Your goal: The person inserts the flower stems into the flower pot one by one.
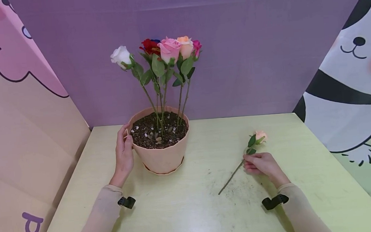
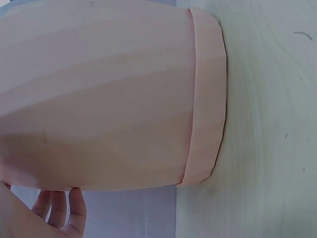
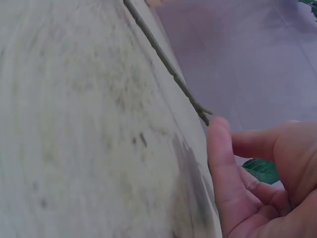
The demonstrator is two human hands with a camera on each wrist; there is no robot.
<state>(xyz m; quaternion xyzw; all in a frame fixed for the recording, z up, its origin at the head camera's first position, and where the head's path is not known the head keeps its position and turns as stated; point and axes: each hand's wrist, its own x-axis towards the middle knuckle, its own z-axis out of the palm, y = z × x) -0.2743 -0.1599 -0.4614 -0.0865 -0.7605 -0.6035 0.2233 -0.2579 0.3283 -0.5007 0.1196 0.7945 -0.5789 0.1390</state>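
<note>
A pink flower pot [image 1: 162, 159] filled with dark soil [image 1: 141, 135] stands on the table, left of centre. My left hand [image 1: 124, 152] holds the pot's left side near the rim, its fingers curved against the wall. In the left wrist view, several fingertips touch the pot wall [image 2: 114, 114]. Over to the right, my right hand [image 1: 262, 165] pinches the stem of an artificial rose [image 1: 231, 182] between thumb and fingers. Its pale peach bloom [image 1: 261, 136] points away to the back right, and the bare stem end [image 3: 166, 62] slants toward the front left.
Artificial flowers stand in the soil: a white rose [image 1: 121, 57], a red flower [image 1: 151, 46], a pink rose [image 1: 169, 49], a peach rose [image 1: 185, 47] and others. Dirt specks [image 1: 234, 191] lie on the table [image 1: 185, 209]. A purple backdrop [image 1: 249, 54] rises behind.
</note>
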